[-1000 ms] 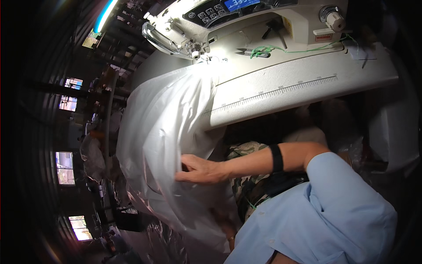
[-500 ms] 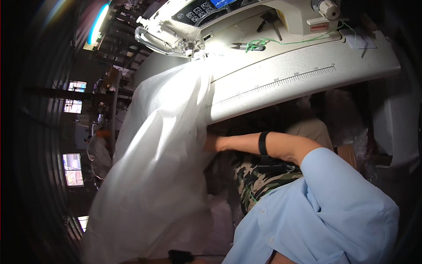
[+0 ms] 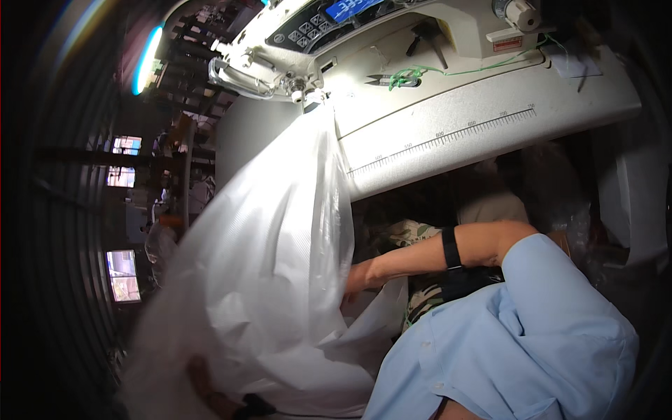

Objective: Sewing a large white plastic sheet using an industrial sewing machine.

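A large, white, half-see-through woven plastic sheet (image 3: 280,231) hangs in folds from the sewing machine's needle area down toward my lap. Its top narrows to a point under the presser foot (image 3: 311,105). At its right edge my right hand (image 3: 358,278) is closed on the material, some fingers hidden by the folds. My left hand (image 3: 199,374) shows dim and smeared through or against the sheet at the lower left, so its fingers cannot be made out.
The white sewing machine (image 3: 455,28) has a button panel and a bed with a printed ruler edge (image 3: 448,136). Small thread snips (image 3: 385,80) and green thread (image 3: 406,75) lie on the bed. A dark tool (image 3: 427,38) lies behind them. Camouflage cloth (image 3: 423,301) shows beneath my right arm.
The sheet has been drawn down and pulled taut from the machine. My right hand has moved down and slightly right. My left hand has come into view at the lower left.
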A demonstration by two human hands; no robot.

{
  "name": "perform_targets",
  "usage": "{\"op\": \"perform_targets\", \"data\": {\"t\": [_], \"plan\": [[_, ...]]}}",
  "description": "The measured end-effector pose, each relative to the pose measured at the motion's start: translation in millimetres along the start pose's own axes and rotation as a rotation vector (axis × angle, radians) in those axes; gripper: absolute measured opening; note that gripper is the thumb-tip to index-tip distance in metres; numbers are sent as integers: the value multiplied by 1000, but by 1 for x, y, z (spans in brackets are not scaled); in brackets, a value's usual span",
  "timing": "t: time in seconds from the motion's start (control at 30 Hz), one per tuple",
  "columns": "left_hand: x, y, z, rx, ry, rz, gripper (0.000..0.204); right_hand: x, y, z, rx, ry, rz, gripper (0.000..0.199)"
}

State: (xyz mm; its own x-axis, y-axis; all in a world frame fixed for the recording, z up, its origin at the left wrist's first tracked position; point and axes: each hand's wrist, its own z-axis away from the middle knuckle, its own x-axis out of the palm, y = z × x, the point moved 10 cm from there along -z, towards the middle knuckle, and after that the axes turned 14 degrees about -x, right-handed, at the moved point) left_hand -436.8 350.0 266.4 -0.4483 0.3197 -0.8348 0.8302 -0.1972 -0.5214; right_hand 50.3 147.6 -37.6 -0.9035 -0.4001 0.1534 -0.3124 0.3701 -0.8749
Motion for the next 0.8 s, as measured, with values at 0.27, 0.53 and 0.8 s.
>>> {"op": "perform_targets", "data": {"t": [0.27,0.53,0.8], "plan": [[-51,366,-11,-33,-90,729,27,-77,-22,50,-17,459,346,29],[-79,526,-21,216,9,1094,38,-86,-86,52,-436,695,391,31],[-83,521,-57,206,328,1035,59,-80,-54,27,-126,674,307,27]]}}
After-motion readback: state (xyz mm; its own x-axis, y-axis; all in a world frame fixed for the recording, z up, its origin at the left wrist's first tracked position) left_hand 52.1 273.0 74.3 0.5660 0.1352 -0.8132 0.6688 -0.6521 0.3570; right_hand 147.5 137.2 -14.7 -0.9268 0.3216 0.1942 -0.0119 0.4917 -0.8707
